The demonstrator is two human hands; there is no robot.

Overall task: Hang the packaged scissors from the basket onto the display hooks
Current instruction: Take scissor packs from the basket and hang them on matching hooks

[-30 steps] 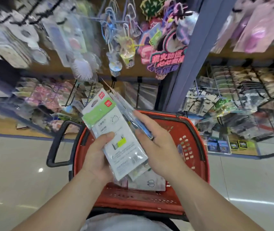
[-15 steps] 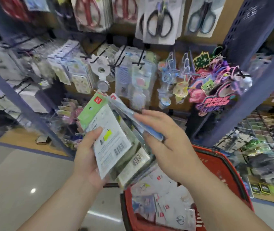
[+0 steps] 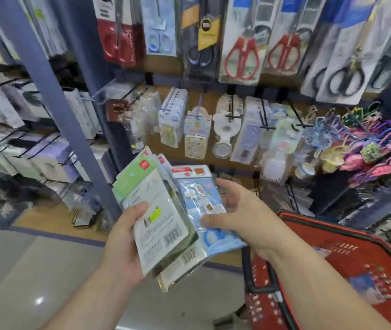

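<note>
My left hand [image 3: 123, 244] grips a stack of packaged scissors [image 3: 152, 217], white backs with green tops facing me, thumb across the front. My right hand [image 3: 239, 215] holds a blue packaged pair [image 3: 201, 206] peeled off the right side of the stack, thumb on its front and fingers behind. The red basket [image 3: 347, 253] sits low at the right, below my right forearm. Display hooks [image 3: 231, 108] with hanging goods line the shelf wall ahead; larger packaged scissors [image 3: 242, 46] hang on the top row.
A blue shelf post [image 3: 54, 96] slants down at the left, with boxed goods [image 3: 47, 160] on hooks beside it. Colourful hair accessories [image 3: 366, 148] hang at the right. The pale tiled floor [image 3: 23, 270] lies below.
My view has swung up from the basket to the hook wall. Both hands rose with the stack, and my right hand has separated the blue package from it.
</note>
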